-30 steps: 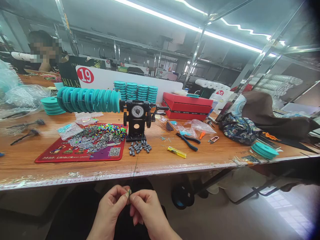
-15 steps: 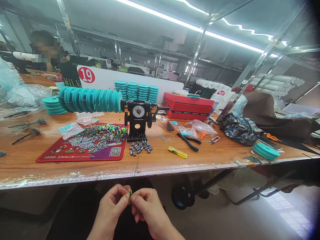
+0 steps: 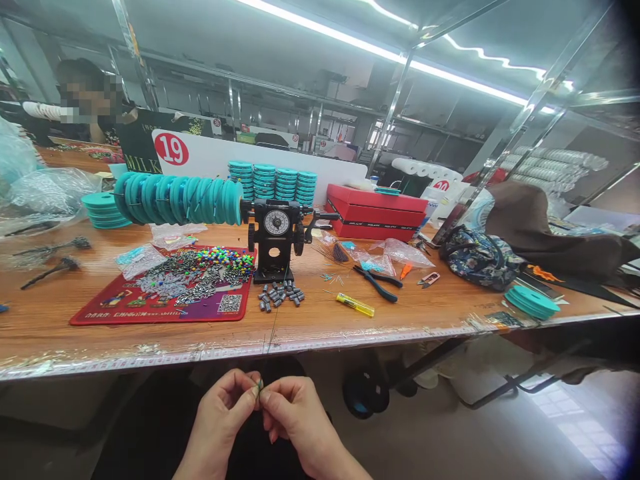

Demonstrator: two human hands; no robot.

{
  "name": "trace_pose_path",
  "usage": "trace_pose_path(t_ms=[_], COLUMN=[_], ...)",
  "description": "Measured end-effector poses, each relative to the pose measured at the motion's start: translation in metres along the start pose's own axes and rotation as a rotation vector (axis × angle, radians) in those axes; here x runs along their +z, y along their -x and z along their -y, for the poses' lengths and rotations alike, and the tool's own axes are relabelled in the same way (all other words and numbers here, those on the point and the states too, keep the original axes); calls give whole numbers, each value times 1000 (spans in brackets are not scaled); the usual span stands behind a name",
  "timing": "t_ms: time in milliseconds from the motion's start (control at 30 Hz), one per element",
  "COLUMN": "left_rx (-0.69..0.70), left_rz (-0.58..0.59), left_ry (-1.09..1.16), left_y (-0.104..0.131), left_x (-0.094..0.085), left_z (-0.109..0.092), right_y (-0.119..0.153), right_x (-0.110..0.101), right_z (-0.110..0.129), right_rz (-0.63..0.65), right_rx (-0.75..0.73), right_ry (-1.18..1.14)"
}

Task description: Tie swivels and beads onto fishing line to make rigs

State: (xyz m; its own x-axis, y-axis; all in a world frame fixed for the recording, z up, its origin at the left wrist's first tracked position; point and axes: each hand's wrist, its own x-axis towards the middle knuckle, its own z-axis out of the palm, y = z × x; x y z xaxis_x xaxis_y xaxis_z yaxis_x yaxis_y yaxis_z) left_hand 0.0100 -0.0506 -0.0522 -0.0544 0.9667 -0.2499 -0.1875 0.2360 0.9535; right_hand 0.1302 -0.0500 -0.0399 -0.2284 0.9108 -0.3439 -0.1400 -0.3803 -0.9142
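Observation:
Just below the table's front edge, my left hand [image 3: 230, 407] and my right hand [image 3: 290, 407] meet fingertip to fingertip. Both pinch a thin green line [image 3: 259, 385]; any knot or small part in it is too small to tell. Thin strands run up from there over the table edge toward a black winding machine [image 3: 274, 233] with a dial and a crank. Teal spools [image 3: 183, 200] sit in a row on its shaft. Grey cylindrical weights [image 3: 280, 295] lie in a pile at its foot.
On the left a red mat [image 3: 165, 303] holds beads and metal bits. Pliers [image 3: 377, 283], a yellow tube [image 3: 355, 305] and small snips [image 3: 429, 280] lie right of the machine. Behind stand a red box [image 3: 377, 213] and stacked spools [image 3: 265, 183]. A person [image 3: 87, 93] is at far left.
The view has shifted very slightly. Both hands keep almost the same pinched pose, and nothing on the table has visibly moved.

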Motion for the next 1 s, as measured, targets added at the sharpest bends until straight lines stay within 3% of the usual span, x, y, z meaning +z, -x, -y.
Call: trace_pose_path(t_ms=[100,300,433,567,767,1000], left_rx=[0,-18,-32,-33,-41,-50], left_rz=[9,3,7,21,16,21], left_ry=[3,2,7,11,13,24], left_y=[0,-1,-2,-2,-1,-1], left_x=[-1,-1,-1,-2,-4,-2], left_z=[2,4,5,5,4,-1], right_y=[-2,-3,0,1,0,2], right_x=[-1,-4,-4,-4,-10,-7], right_z=[-2,-14,-15,-11,-12,-18], right_rz=[-17,-179,-156,-30,-139,-142], right_rx=[-42,-154,-46,98,-151,-138], right_ry=[32,301,258,185,681,647])
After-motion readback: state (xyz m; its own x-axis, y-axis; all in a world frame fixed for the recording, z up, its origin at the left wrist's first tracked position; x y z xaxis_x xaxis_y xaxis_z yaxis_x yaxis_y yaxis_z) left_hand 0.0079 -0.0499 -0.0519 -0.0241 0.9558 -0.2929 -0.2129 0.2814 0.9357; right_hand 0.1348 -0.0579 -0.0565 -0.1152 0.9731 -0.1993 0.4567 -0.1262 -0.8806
